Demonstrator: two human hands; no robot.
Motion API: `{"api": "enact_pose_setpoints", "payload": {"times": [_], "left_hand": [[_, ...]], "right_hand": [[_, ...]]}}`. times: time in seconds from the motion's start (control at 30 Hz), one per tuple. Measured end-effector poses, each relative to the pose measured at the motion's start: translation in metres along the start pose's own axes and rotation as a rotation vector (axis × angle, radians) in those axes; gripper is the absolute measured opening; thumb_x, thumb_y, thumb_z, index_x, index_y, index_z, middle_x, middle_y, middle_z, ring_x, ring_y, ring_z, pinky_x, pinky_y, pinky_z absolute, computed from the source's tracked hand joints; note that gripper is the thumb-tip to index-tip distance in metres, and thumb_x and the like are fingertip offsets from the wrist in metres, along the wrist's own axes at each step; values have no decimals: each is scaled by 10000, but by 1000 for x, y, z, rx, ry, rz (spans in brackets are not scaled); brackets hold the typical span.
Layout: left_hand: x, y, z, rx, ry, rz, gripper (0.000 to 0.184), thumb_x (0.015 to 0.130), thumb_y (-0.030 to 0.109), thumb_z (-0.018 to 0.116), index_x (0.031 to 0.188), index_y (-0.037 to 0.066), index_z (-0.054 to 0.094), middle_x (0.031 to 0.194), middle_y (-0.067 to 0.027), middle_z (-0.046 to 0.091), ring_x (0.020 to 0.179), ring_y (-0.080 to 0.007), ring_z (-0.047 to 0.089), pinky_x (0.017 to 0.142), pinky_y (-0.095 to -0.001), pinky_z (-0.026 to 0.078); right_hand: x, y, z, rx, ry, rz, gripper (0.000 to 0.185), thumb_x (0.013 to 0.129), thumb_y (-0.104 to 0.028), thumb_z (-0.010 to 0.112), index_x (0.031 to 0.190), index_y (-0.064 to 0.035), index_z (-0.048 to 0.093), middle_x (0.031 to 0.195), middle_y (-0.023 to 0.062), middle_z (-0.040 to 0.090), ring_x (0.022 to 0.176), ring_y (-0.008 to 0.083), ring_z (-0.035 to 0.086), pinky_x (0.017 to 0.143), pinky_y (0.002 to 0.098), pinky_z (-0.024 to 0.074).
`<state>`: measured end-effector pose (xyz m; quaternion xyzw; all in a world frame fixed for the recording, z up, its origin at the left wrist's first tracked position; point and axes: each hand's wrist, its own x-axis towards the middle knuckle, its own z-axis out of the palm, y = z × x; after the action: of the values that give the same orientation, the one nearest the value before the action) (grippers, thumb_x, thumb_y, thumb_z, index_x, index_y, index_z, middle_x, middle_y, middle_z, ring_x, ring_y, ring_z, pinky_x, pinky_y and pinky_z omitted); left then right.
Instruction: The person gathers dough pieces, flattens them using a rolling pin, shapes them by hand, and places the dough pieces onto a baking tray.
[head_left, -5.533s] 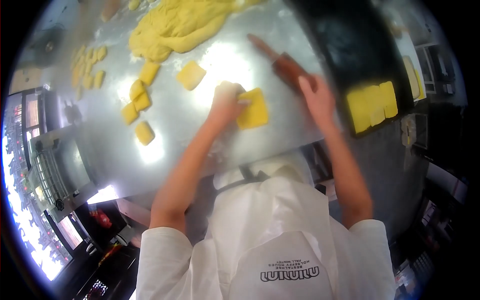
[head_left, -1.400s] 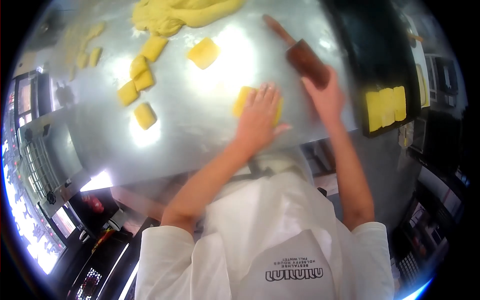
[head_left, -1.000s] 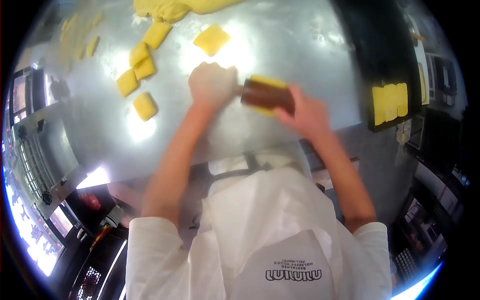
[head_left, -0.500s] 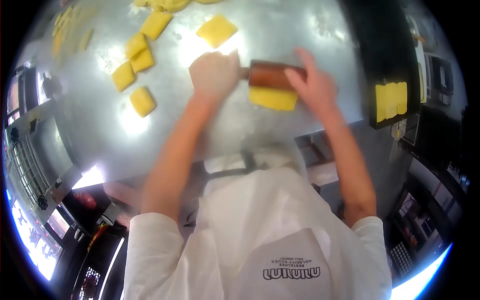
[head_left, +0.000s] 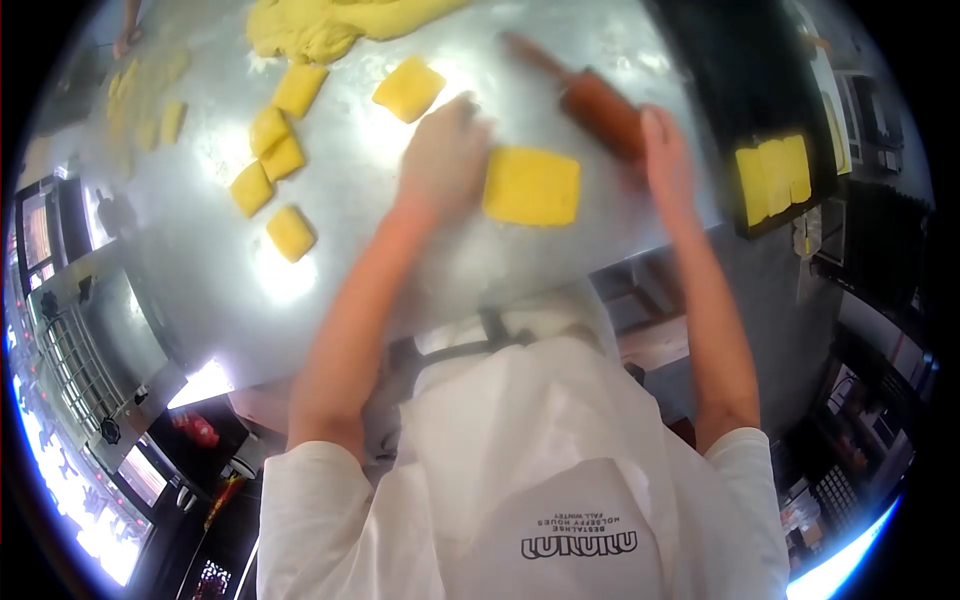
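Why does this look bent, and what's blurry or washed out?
In the head view, edges bow into black corners, suggesting a very wide lens; white glare patches the table; the left hand and rolling pin look softly blurred; small dough pieces at upper left are hazy, the flat dough square crisper.

Upside down on the white apron point(head_left: 530, 410) we read "BESTALHSE", "HOLSEFFY HOUES" and "FALL WINTEY"; the big word point(head_left: 578, 543) beneath we cannot read surely.

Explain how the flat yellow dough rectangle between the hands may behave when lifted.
The flat yellow dough rectangle is probably floppy, since it looks thin. It would hardly roll, lying flat on the grey metal table. It may stretch, because its rounded corners suggest soft dough.
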<state>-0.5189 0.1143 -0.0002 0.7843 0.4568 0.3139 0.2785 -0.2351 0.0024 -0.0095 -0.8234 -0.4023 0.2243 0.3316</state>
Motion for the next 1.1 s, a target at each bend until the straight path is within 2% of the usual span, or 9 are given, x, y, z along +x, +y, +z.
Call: {"api": "enact_pose_setpoints", "payload": {"times": [0.1, 0.3, 0.43, 0.53, 0.6, 0.73, 0.9, 1.03, 1.1], "left_hand": [[2, 17, 21, 178, -413, 31, 397, 804, 179, 835, 1139, 13, 701, 1028, -201, 721, 972, -395, 685, 863, -464, 538], [15, 20, 30, 276, -686, 13, 347, 824, 166, 832, 1100, 3, 699, 980, -204, 727, 925, -397, 699, 835, -448, 551], [5, 49, 11, -54, -726, -241, 233, 886, 94, 795, 1077, 13, 690, 993, -176, 744, 915, -316, 713, 846, -401, 547], [15, 42, 11, -130, -582, -317, 243, 899, 149, 802, 1057, 4, 686, 960, -132, 743, 877, -227, 697, 823, -375, 543], [40, 14, 17, -10, -497, -125, 259, 898, 184, 806, 1043, 2, 692, 951, -104, 741, 873, -185, 686, 807, -361, 543], [112, -7, 55, -136, -15, -442, 243, 887, 189, 792, 992, -15, 711, 929, -96, 730, 788, -168, 675, 710, -345, 546], [158, 4, 92, -476, 127, -796, 318, 911, 219, 780, 1043, -68, 739, 923, -106, 722, 770, -198, 673, 638, -339, 511], [104, -16, 92, -327, -22, -659, 338, 934, 195, 762, 1131, -77, 722, 922, -91, 711, 747, -164, 643, 605, -313, 483], [57, -6, 87, -330, 14, -688, 373, 939, 164, 753, 1199, -93, 677, 954, -93, 709, 768, -148, 646, 629, -298, 500]], "right_hand": [[2, 19, -1, -56, 168, -38, 513, 1064, -545, 484, 1297, -129, 674, 1139, 137, 746, 1051, 365, 692, 940, 427, 519], [8, 23, -10, -40, 120, -14, 508, 1052, -546, 515, 1257, -117, 694, 1101, 138, 746, 1026, 339, 700, 932, 407, 517], [12, 21, -21, 154, 16, 116, 479, 1040, -508, 575, 1232, -90, 707, 1043, 100, 744, 951, 245, 700, 854, 339, 534], [18, 7, -31, 378, -61, 306, 443, 1045, -459, 598, 1228, -72, 708, 990, 47, 719, 855, 162, 662, 743, 294, 534], [24, 9, -30, 432, -61, 298, 437, 1051, -443, 598, 1230, -60, 705, 973, 27, 696, 789, 130, 627, 679, 268, 514], [31, -3, -41, 546, -64, 381, 414, 1073, -420, 568, 1171, -36, 691, 904, 30, 659, 639, 106, 563, 574, 237, 464], [40, 1, -55, 717, -141, 557, 363, 1103, -387, 510, 1089, -52, 649, 788, 32, 602, 553, 72, 502, 483, 210, 378], [47, 19, -59, 794, -222, 532, 363, 1095, -392, 515, 1152, -55, 637, 744, 23, 576, 542, 49, 485, 460, 201, 340], [47, 13, -62, 652, -253, 473, 370, 1056, -371, 589, 1218, -41, 625, 799, 41, 624, 607, 89, 555, 526, 231, 430]]}}
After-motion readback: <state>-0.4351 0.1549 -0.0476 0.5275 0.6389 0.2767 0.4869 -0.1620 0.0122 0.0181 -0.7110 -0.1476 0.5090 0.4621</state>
